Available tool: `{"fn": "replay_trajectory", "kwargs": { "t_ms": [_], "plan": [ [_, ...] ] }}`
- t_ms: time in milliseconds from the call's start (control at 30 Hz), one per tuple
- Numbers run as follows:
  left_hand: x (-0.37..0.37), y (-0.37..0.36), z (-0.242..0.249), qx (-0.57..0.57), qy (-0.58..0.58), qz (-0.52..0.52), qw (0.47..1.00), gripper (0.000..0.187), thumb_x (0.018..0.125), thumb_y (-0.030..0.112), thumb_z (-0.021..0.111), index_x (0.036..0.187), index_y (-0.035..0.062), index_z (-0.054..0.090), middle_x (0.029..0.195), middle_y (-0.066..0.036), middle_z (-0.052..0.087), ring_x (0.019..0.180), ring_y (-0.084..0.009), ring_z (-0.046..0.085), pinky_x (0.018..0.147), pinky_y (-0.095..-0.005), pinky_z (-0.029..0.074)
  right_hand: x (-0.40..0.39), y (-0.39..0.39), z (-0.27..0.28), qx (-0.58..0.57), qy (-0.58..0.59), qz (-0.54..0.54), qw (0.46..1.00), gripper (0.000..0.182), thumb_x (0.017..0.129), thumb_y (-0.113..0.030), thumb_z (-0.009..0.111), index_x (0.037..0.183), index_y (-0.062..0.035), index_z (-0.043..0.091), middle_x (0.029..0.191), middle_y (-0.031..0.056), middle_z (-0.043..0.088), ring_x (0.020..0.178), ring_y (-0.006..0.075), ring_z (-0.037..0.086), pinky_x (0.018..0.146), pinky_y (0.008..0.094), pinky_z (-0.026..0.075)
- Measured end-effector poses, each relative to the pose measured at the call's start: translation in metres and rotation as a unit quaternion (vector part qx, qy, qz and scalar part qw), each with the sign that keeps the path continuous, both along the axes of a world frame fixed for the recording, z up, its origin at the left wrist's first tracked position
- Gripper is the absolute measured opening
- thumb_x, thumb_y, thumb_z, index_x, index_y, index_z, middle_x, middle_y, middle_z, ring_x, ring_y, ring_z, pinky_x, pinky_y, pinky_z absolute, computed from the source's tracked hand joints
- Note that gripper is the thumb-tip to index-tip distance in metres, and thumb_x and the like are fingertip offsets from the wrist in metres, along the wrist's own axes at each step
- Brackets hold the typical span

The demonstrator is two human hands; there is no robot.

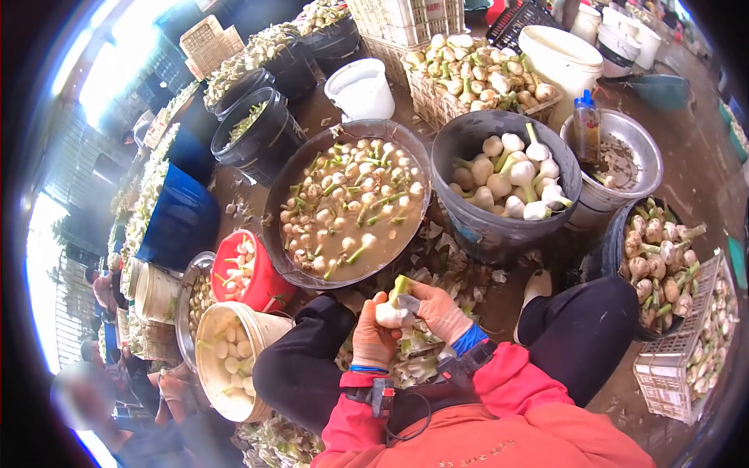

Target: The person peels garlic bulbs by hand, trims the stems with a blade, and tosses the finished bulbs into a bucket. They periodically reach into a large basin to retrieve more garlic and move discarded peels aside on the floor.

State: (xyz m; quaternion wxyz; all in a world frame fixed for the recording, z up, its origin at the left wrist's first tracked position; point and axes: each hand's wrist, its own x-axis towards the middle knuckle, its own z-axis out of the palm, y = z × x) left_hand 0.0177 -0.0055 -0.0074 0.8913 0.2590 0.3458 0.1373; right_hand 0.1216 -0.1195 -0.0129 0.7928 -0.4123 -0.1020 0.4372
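Observation:
In front of my lap, a white garlic bulb [390, 315] with a short green stem is held between my hands. My left hand [374, 337] is closed round the bulb from the left. Fingers of my right hand [443, 313] pinch together at the stem side, where a thin greyish-white flap hangs; I cannot tell whether it is skin or a blade. Beneath both hands lies a heap of garlic peelings [417, 355]. Just ahead stands a dark bucket [499, 226] of cleaned bulbs, beside a wide basin [275, 234] of muddy water with floating garlic.
A red bucket [273, 292] and a cream bucket [269, 331] holding garlic stand left. Untrimmed garlic fills a black tub [616, 253] and a crate [663, 382] at right. A bottle [587, 132] stands in a metal basin [651, 152]. Another person [168, 421] sits at lower left.

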Motion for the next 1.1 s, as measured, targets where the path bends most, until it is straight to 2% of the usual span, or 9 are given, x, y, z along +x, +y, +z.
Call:
{"fn": "replay_trajectory", "kwargs": {
  "t_ms": [100,133,200,233,333,400,733,933,1100],
  "plan": [
    [-0.001,-0.011,-0.011,0.385,0.009,-0.097,0.918,0.080,0.074,0.033,0.075,0.137,0.0055,0.035,0.102,-0.007,0.057,0.081,-0.0144,0.056,0.070,-0.0248,0.048,-0.001,0.006,-0.019,-0.084,-0.009,-0.034,0.996,0.030,0.084,-0.009,0.064,0.113,-0.0008,0.060,0.100,0.0029,0.064,0.091,0.0095,0.057,0.079,0.0244,0.047],
    [0.000,-0.013,-0.001,0.679,0.096,-0.104,0.721,0.093,0.068,0.028,0.081,0.140,0.0039,0.028,0.105,-0.009,0.055,0.083,-0.0145,0.054,0.078,-0.0257,0.045,-0.001,0.006,-0.019,-0.131,-0.022,-0.039,0.990,0.030,0.083,-0.009,0.065,0.112,0.0000,0.061,0.098,0.0023,0.064,0.089,0.0093,0.057,0.078,0.0240,0.048],
    [0.000,-0.015,0.011,0.770,0.125,-0.102,0.618,0.091,0.070,0.034,0.079,0.140,0.0052,0.029,0.101,-0.009,0.056,0.080,-0.0152,0.056,0.071,-0.0258,0.048,-0.004,0.007,-0.017,-0.122,-0.004,-0.057,0.991,0.026,0.083,-0.004,0.063,0.108,0.0010,0.062,0.095,0.0023,0.065,0.086,0.0097,0.058,0.077,0.0242,0.049],
    [0.001,-0.014,0.011,0.769,0.125,-0.101,0.618,0.091,0.070,0.034,0.079,0.140,0.0052,0.029,0.101,-0.009,0.056,0.080,-0.0152,0.056,0.071,-0.0258,0.048,-0.005,0.007,-0.015,-0.092,0.019,-0.076,0.993,0.025,0.083,-0.002,0.062,0.108,0.0016,0.062,0.096,0.0033,0.065,0.086,0.0105,0.059,0.078,0.0246,0.049],
    [0.005,-0.006,0.003,0.099,-0.061,-0.084,0.990,0.064,0.081,0.059,0.055,0.124,0.0116,0.048,0.085,-0.005,0.062,0.061,-0.0172,0.059,0.046,-0.0282,0.044,-0.009,0.007,-0.021,-0.024,0.048,-0.099,0.994,0.025,0.083,0.001,0.060,0.108,0.0028,0.061,0.097,0.0051,0.065,0.086,0.0120,0.060,0.078,0.0253,0.049],
    [-0.002,0.003,-0.003,-0.074,-0.073,-0.102,0.989,0.058,0.083,0.062,0.050,0.114,0.0131,0.052,0.082,-0.004,0.063,0.057,-0.0166,0.057,0.044,-0.0269,0.042,-0.011,0.008,-0.027,0.017,0.056,-0.103,0.993,0.026,0.083,0.002,0.060,0.109,0.0034,0.061,0.098,0.0060,0.065,0.086,0.0127,0.060,0.078,0.0257,0.049],
    [-0.003,-0.016,-0.017,0.234,0.083,-0.060,0.967,0.055,0.082,0.026,0.068,0.125,0.0082,0.039,0.106,-0.007,0.056,0.087,-0.0195,0.060,0.066,-0.0337,0.054,-0.015,0.005,-0.009,-0.199,-0.231,-0.080,0.949,0.027,0.081,0.006,0.055,0.108,0.0045,0.060,0.099,0.0078,0.065,0.087,0.0135,0.060,0.080,0.0244,0.047],
    [-0.004,-0.014,0.014,0.102,-0.110,-0.182,0.972,0.063,0.074,0.017,0.075,0.127,0.0092,0.042,0.099,-0.009,0.059,0.087,-0.0223,0.061,0.070,-0.0347,0.054,0.005,0.002,-0.060,-0.061,0.130,-0.134,0.981,0.024,0.080,-0.004,0.063,0.104,-0.0007,0.064,0.094,0.0064,0.065,0.081,0.0132,0.061,0.070,0.0280,0.050],
    [-0.010,-0.018,0.037,0.030,-0.172,-0.216,0.961,0.085,0.069,0.017,0.079,0.139,0.0101,0.031,0.104,-0.010,0.057,0.089,-0.0215,0.060,0.069,-0.0309,0.053,0.030,-0.019,-0.090,-0.386,-0.245,-0.095,0.884,0.033,0.079,-0.013,0.064,0.110,-0.0035,0.061,0.101,0.0113,0.065,0.089,0.0159,0.062,0.080,0.0287,0.048]
  ]
}}
